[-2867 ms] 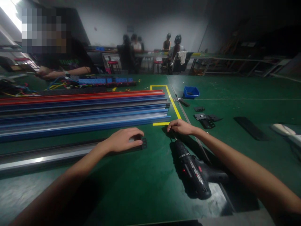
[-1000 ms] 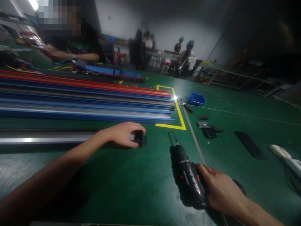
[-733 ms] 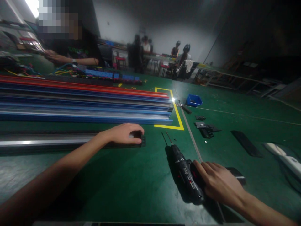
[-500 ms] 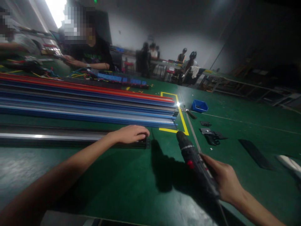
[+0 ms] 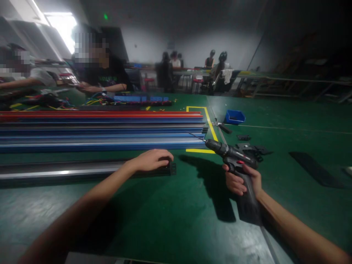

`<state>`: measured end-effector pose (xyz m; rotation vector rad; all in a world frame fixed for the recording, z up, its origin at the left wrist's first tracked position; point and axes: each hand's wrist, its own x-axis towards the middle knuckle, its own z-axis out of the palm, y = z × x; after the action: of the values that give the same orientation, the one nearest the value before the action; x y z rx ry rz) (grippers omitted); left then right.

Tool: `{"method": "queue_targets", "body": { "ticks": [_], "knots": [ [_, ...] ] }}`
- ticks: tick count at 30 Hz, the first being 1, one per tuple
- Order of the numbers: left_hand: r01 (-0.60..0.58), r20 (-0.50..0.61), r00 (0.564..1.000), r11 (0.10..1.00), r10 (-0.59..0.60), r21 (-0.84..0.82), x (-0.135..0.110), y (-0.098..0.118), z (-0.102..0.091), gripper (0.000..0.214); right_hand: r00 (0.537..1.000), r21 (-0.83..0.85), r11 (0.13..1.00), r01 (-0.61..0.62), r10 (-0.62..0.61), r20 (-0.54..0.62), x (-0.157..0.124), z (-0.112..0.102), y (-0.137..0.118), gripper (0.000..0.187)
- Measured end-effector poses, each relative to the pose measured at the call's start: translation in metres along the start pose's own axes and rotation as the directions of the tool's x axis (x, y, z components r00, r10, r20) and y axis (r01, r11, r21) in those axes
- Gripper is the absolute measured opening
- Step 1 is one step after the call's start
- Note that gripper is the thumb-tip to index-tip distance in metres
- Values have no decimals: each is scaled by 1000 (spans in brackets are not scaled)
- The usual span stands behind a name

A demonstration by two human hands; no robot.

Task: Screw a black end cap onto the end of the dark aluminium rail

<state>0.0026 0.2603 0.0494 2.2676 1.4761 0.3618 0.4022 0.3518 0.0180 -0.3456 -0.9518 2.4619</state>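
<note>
My right hand [image 5: 242, 179] is wrapped round the grip of a black cordless drill [image 5: 239, 156], held above the table. Its thin bit points left, towards the ends of the blue profiles. My left hand [image 5: 152, 160] is curled over the right end of a long black and silver metal profile [image 5: 90, 169] that lies on the green table. A small black end cap [image 5: 172, 169] shows at that end, just beyond my fingertips. Beyond it lies a row of long blue profiles [image 5: 110, 141] with red ones [image 5: 110, 114] at the back.
Yellow tape [image 5: 211, 126] marks a corner by the profile ends. To the right are a blue bin [image 5: 235, 117], pliers-like tool [image 5: 224, 127], black brackets [image 5: 251, 148] and a dark flat plate [image 5: 313, 168]. A co-worker [image 5: 106, 75] sits across the table by coloured wires.
The drill has swung from pointing up and away to pointing left, and my right hand has turned with it. My left hand stays on the profile's end. The view has levelled.
</note>
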Motion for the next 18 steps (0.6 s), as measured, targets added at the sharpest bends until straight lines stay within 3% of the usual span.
{"method": "queue_targets", "body": {
  "ticks": [3, 7, 12, 15, 18],
  "knots": [
    [3, 14, 1000, 1000, -3, 7, 1, -1, 1, 34, 993, 114, 993, -10, -3, 119, 3, -16, -2, 43],
    [2, 35, 999, 999, -1, -35, -1, -3, -1, 39, 976, 207, 978, 8, -53, 212, 6, -20, -13, 39],
    [-27, 41, 999, 1000, 28, -16, 0, 0, -21, 62, 946, 236, 971, 26, -100, 308, 0, -23, -20, 42],
    [-71, -6, 997, 997, 71, 9, 16, 21, -32, 45, 948, 225, 973, 48, -115, 296, -3, -24, -19, 53],
    [-137, -69, 987, 985, 144, 103, 51, 59, -25, 36, 950, 215, 975, 58, -120, 289, -4, -23, -18, 58]
  ]
}}
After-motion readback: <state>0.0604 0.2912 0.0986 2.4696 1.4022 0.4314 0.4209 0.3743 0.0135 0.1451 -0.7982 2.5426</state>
